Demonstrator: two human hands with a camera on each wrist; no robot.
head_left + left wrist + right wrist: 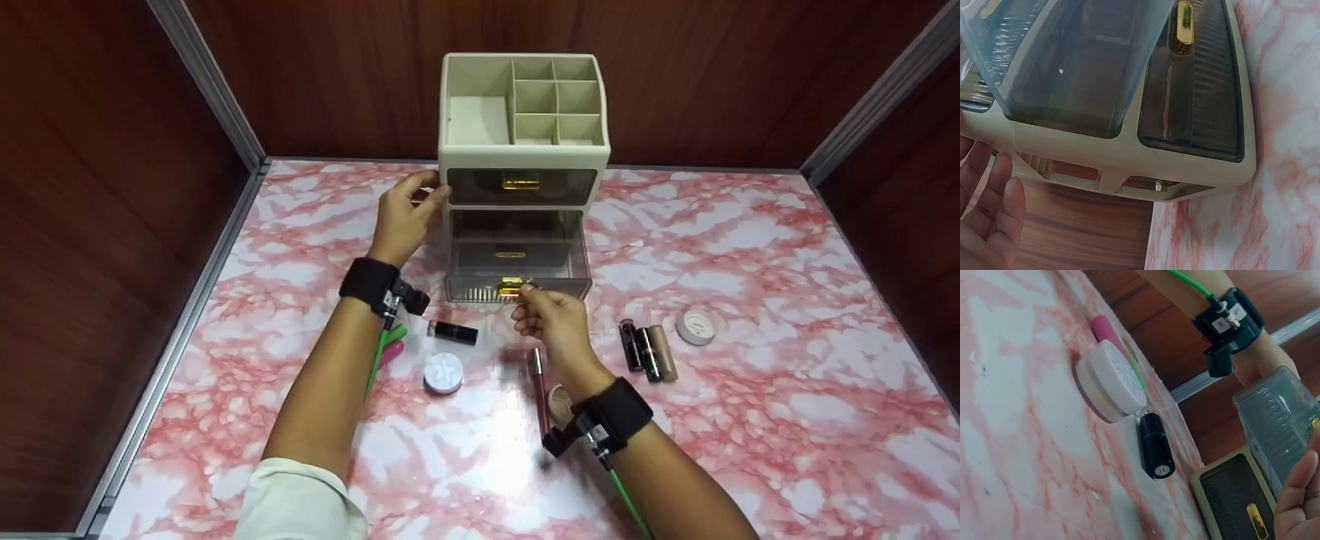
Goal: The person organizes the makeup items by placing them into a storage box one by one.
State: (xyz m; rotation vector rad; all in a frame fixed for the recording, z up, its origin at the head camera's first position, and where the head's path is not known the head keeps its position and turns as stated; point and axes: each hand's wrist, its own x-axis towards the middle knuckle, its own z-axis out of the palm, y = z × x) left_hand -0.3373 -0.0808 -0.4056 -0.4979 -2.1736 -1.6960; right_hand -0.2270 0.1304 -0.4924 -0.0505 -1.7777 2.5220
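Observation:
A cream makeup organizer [525, 157] with dark see-through drawers stands at the back of the table. Its middle drawer [576, 289] is pulled out and looks empty; the top drawer [480, 187] is closed. With thumb and fingers, my right hand [559, 326] pinches the gold handle [510, 289] of the pulled-out drawer. On the organizer's left side, my left hand [401, 221] rests with its thumb at the front edge. The left wrist view shows those fingers [1002, 202] mostly extended beside the side wall, and the bottom drawer [1196, 107] closed.
Before the organizer lie a black lipstick [454, 332], a round white jar [443, 373], green [394, 334] and pink [391, 352] tubes, a dark red lip gloss [540, 390] and a round compact [559, 405]. Rightward are black tubes [631, 345], a tan tube [663, 352] and a white round container [696, 327].

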